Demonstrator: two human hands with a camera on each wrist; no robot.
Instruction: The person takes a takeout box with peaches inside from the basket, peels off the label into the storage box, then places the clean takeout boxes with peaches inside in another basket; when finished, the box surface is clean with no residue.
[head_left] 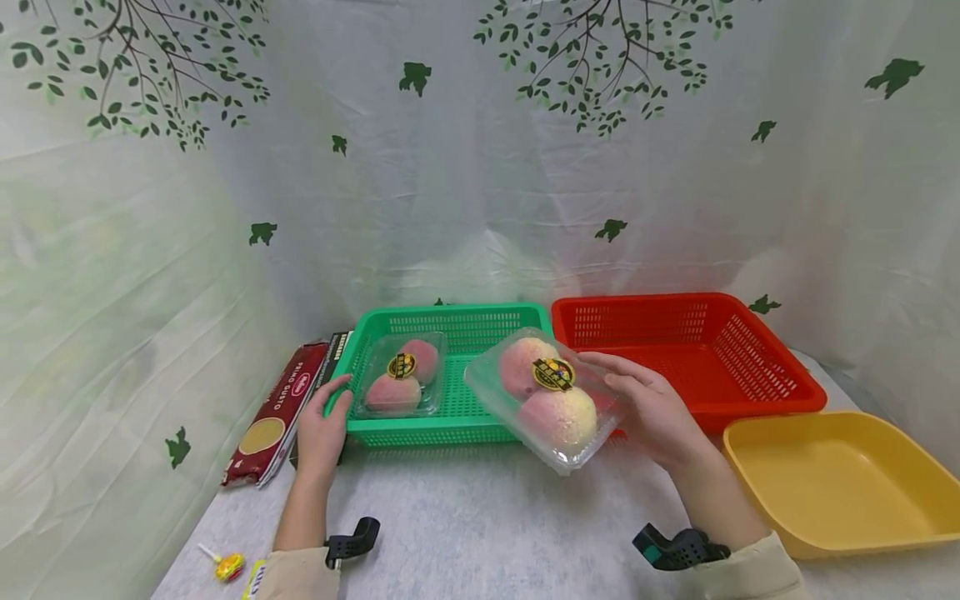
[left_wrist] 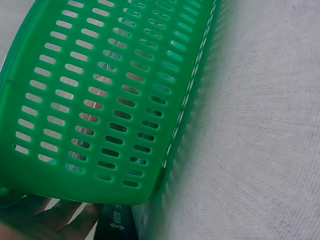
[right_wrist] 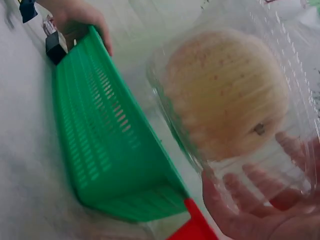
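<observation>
My right hand [head_left: 654,410] grips a clear plastic pack of peaches [head_left: 558,417] by its right side, tilted above the right front of the green basket [head_left: 438,435]. Two pink-and-yellow peaches and a black-and-gold sticker show on it. In the right wrist view one peach [right_wrist: 225,95] is seen close through the plastic. A second peach pack [head_left: 397,392], with a similar sticker, lies in the left part of the green basket. The left hand [head_left: 321,429] holds that basket's left rim, thumb over the edge. In the left wrist view its fingers [left_wrist: 65,217] are at the basket's end, partly hidden.
To the right of the green basket stands a red basket [head_left: 675,333], with a yellow tub [head_left: 847,483] in front of it. A dark red packet [head_left: 281,408] and a black package lie at the left. Near the front left is a lollipop [head_left: 229,567].
</observation>
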